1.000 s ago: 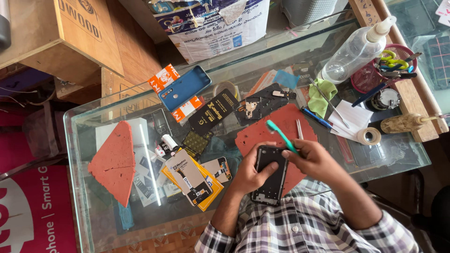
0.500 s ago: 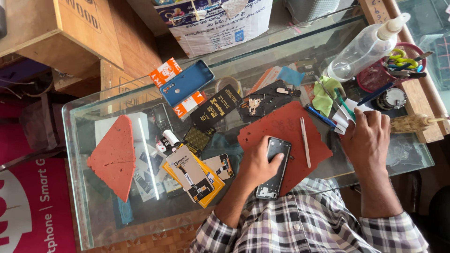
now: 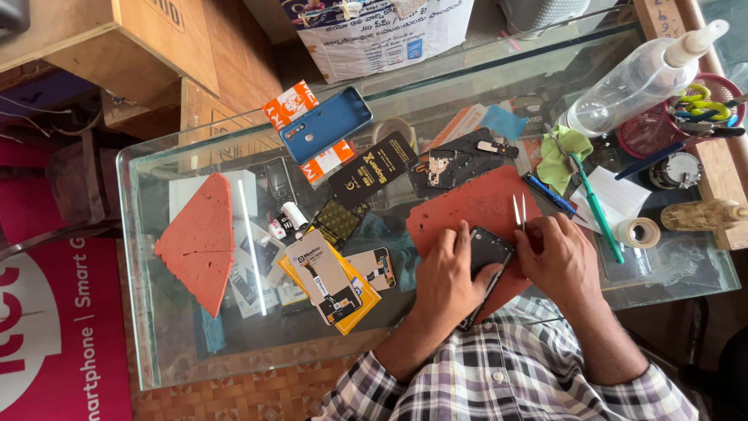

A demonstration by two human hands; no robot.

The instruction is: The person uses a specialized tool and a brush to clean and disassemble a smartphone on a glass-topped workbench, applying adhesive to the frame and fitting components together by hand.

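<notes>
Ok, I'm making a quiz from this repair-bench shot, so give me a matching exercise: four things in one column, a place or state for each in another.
Things:
1. phone
2. tweezers
3. blue case
4. spray bottle

Places or states:
A. lying on its side at the far right
B. held by the left hand
C. in the right hand
D. far side of the glass, beside orange boxes

Pairs: 1-B, 2-C, 3-D, 4-A

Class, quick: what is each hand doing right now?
Left hand: closed on the black phone.
Right hand: holding metal tweezers at the phone's edge.
</notes>
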